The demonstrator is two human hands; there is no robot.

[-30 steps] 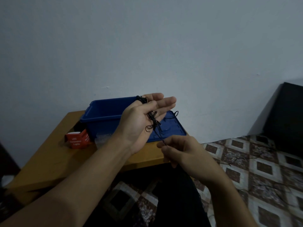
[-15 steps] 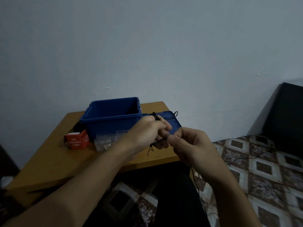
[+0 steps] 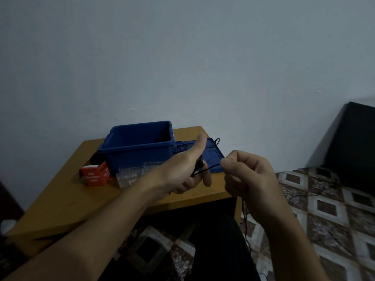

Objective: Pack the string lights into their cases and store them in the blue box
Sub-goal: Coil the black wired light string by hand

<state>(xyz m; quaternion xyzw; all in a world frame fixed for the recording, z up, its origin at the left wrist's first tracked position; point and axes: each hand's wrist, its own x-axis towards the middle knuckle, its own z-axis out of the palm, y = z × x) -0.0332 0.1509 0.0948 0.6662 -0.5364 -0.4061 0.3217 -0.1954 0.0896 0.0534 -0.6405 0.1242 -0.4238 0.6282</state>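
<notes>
Left hand [image 3: 182, 171], centre of frame: grip curled round a small dark bundle of the string lights [image 3: 211, 168], thumb sticking up toward the box. Right hand [image 3: 247, 177], just right of centre: grip pinching a single strand between thumb and forefinger. That strand runs from the pinch across to the left-hand bundle. Hands near each other, not touching.

Below the right hand the rest of the wire hangs toward the lower right and trails over the tiled floor [image 3: 328, 209], so most of the length looks not yet wound. Likely step: coiling. The left hand serves as the spool; the right feeds and tensions the strand so the loops end up small enough for a case.

Blue box [image 3: 140, 147] sits open on the bench [image 3: 60, 199], upper centre-left. Inside is dark, cannot tell if anything is in it. Its lid [image 3: 213, 157] lies flat just right of it, partly behind the left thumb, probably set aside to leave the mouth free.

Red case [image 3: 95, 176], printed LED Decorative Lights, stands at the box's lower-left corner. Clear packet [image 3: 132, 176] is right beside it; touching or not, cannot tell. Both sit near the left hand, presumably staged for packing.

Task looks early, nothing visibly packed. Risks: thin wire snagging on the floor, or loops slipping off the fingers.
</notes>
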